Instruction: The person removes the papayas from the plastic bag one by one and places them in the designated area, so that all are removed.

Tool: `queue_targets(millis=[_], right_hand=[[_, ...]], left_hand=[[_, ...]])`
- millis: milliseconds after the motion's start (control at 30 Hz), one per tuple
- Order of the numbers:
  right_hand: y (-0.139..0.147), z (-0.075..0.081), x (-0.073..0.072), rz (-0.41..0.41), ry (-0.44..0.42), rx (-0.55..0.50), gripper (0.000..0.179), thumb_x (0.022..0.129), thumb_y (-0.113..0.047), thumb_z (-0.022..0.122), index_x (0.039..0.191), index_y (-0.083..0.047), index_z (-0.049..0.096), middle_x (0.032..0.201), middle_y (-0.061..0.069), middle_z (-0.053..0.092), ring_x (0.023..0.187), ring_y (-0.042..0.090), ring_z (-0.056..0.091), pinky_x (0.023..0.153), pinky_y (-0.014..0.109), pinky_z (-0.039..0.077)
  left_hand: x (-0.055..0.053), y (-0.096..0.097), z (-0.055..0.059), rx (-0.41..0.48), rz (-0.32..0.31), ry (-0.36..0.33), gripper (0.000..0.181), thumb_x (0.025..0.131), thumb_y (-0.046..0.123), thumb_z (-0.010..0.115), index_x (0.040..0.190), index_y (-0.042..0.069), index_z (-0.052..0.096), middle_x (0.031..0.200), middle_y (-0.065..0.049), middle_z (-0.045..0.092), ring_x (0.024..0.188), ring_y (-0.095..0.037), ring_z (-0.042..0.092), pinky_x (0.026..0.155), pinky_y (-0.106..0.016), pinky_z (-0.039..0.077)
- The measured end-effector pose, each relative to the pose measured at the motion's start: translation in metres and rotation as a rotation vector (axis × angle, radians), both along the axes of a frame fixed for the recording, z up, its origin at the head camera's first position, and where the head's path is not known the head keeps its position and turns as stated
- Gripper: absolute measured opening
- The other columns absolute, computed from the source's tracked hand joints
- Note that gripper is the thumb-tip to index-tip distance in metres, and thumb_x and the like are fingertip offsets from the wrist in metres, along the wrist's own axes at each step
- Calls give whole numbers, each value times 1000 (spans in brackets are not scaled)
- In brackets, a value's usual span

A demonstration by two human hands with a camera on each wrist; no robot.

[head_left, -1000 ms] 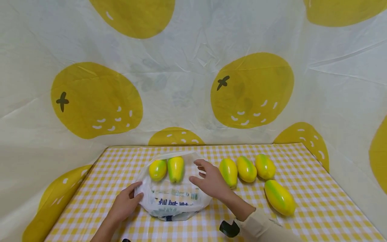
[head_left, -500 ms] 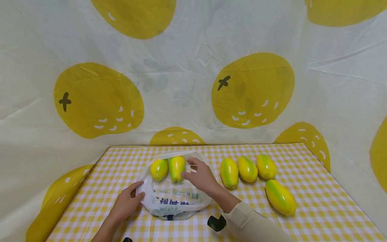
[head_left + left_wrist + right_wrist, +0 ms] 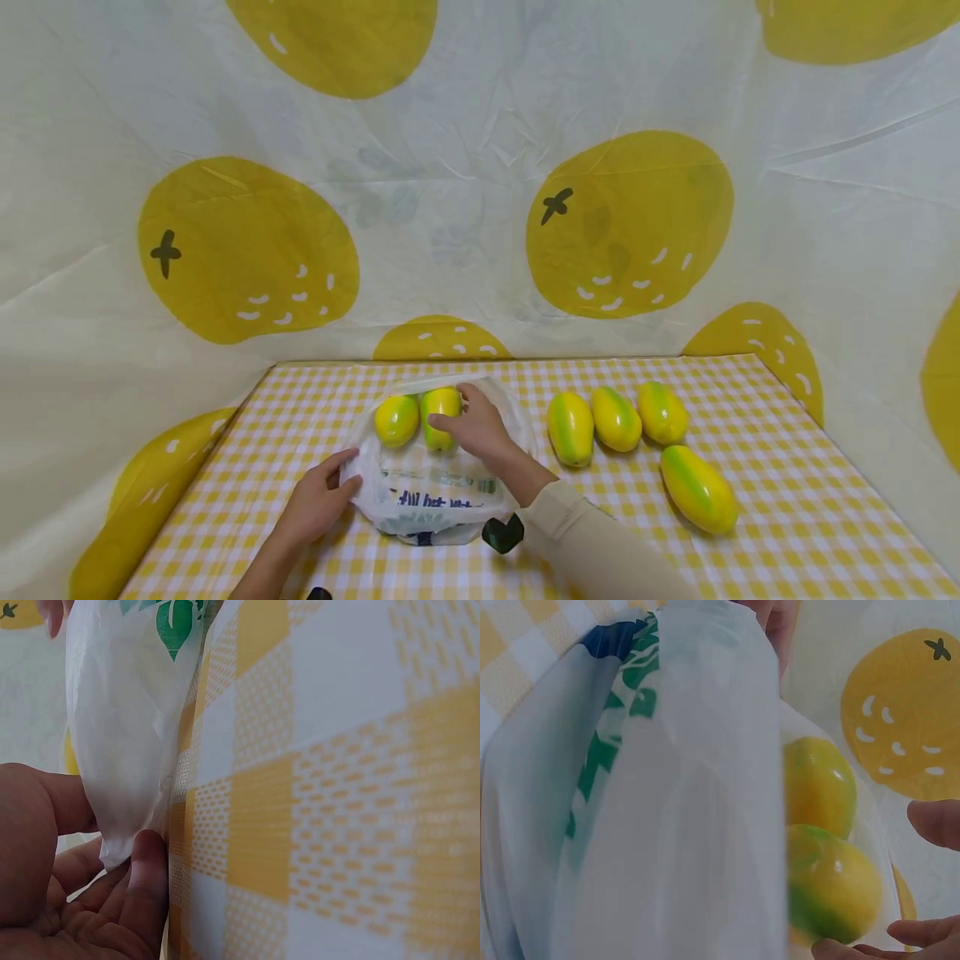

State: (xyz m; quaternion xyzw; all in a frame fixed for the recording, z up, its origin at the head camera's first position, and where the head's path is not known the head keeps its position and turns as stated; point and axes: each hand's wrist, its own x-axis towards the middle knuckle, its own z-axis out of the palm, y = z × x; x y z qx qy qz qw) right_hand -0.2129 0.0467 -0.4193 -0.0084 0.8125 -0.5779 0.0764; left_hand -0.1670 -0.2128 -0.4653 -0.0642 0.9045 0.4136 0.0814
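Note:
A white plastic bag (image 3: 435, 517) with green and blue print lies open-mouthed on the table. Two glossy yellow-green papayas sit inside it, a left papaya (image 3: 396, 421) and a right papaya (image 3: 440, 417). My left hand (image 3: 318, 496) pinches the bag's left edge; the left wrist view shows the film (image 3: 124, 772) between thumb and fingers. Reaching into the mouth, my right hand (image 3: 480, 425) is spread at the right papaya, overlapping it in the head view. In the right wrist view its fingertips (image 3: 832, 949) are right at the nearer papaya (image 3: 836, 885), while the thumb (image 3: 935, 823) stands apart from it.
To the bag's right, three papayas stand in a row, the middle papaya (image 3: 616, 418) among them; another papaya (image 3: 698, 489) lies nearer the front. Yellow checked cloth (image 3: 810, 517) covers the table. A fruit-printed curtain (image 3: 442, 208) hangs behind.
My right hand has moved left, from the bag's right side to the right papaya inside. The left hand keeps its pinch on the bag; the papayas stay in place.

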Motion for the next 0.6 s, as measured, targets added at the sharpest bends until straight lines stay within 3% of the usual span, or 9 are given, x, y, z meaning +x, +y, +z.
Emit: queue_targets(millis=[367,600], right_hand=[[-21,-19,-11,-58,26,45,78,91,-28,81,158,-15,44,152,14,56,119,31,61,100,51,54],[-24,-20,-16,-111,106,193,72,85,-27,85,150,-16,53,139,12,65,110,29,63,94,49,55]], left_hand=[[2,-3,-1,4,-27,12,54,104,26,63,154,9,51,160,-24,47,147,-41,48,115,-56,47],[0,-1,0,2,-19,-1,55,103,25,62,154,8,50,161,-24,45,149,-41,46,117,-57,45]])
